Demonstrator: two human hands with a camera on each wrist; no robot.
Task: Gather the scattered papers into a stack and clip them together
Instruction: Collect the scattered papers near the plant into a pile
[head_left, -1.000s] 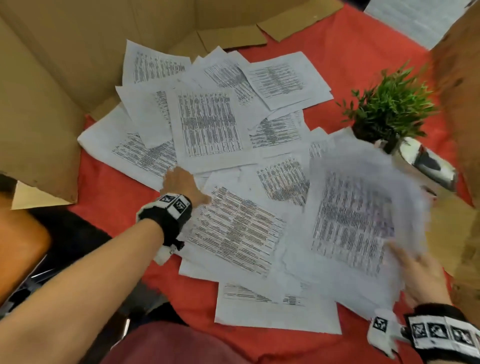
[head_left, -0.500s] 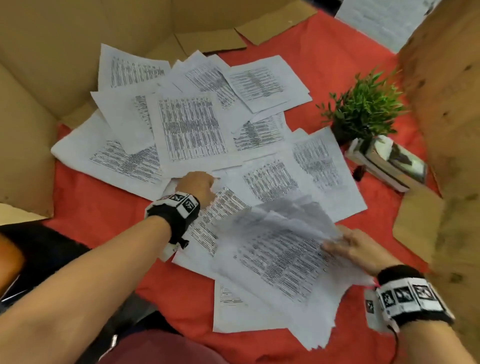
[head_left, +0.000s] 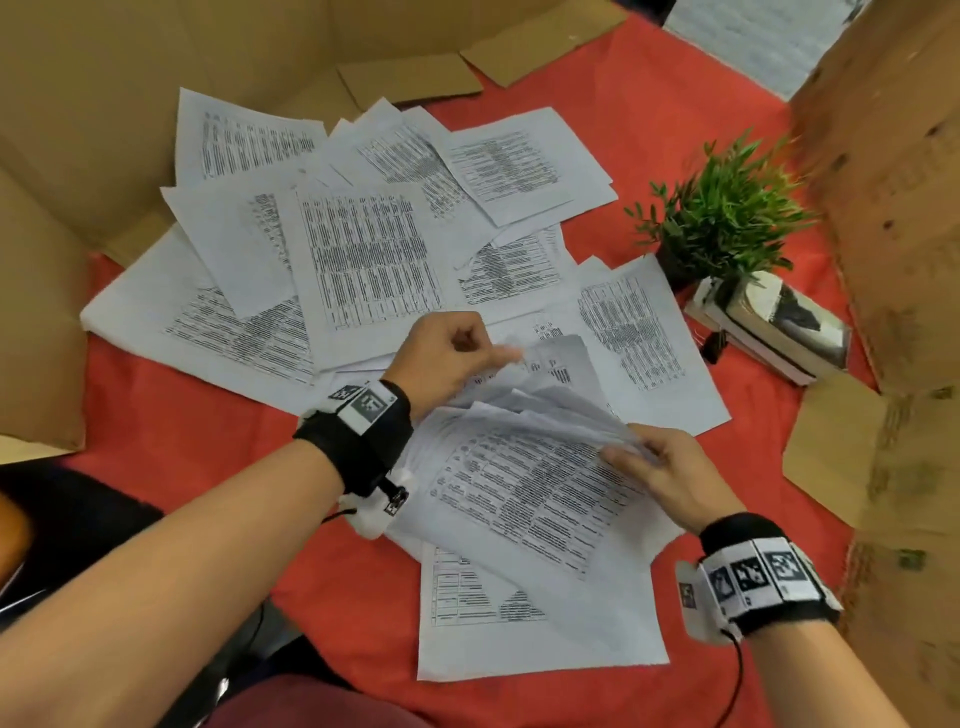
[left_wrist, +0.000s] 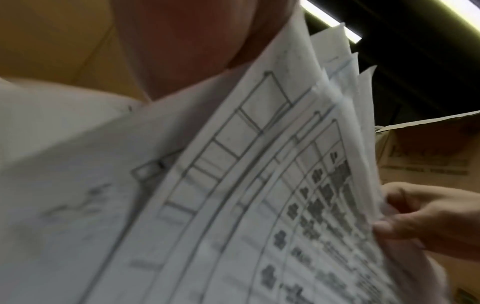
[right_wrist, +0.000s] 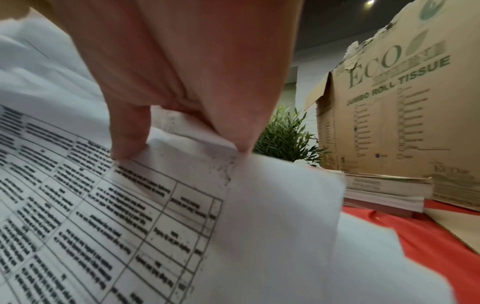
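A loose sheaf of white printed paper sheets (head_left: 524, 478) is lifted above a red tablecloth (head_left: 171, 421), near the front centre. The right hand (head_left: 670, 478) pinches its right edge between thumb and curled fingers. The left hand (head_left: 441, 358), fingers curled, pinches its upper left corner. More white printed pages (head_left: 363, 260) lie scattered flat behind. A small green potted plant (head_left: 722, 218) stands at right, beside stacked books (head_left: 769, 332) and brown cardboard box walls (head_left: 893, 197).
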